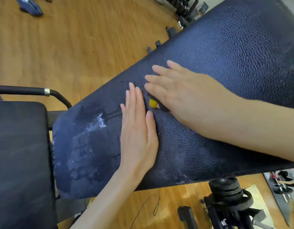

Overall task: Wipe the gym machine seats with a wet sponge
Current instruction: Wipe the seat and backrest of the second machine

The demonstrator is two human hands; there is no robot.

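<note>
A long dark blue padded bench back (225, 66) runs diagonally across the view, with a wet, foamy patch (86, 139) at its lower left end. My right hand (184, 96) presses flat on a sponge (153, 103); only its yellow corner and a dark edge show under the palm. My left hand (138, 129) lies flat on the pad just left of the sponge, fingers together and straight, holding nothing. A second dark seat pad (19, 154) sits at the left edge.
A black metal handle (27, 90) curves above the left seat pad. Stacked black weight plates (227, 190) stand on a post at lower right. Wooden floor (68, 38) surrounds the bench, with a blue cloth item (31, 7) at top left and a thin cord (153, 205) below.
</note>
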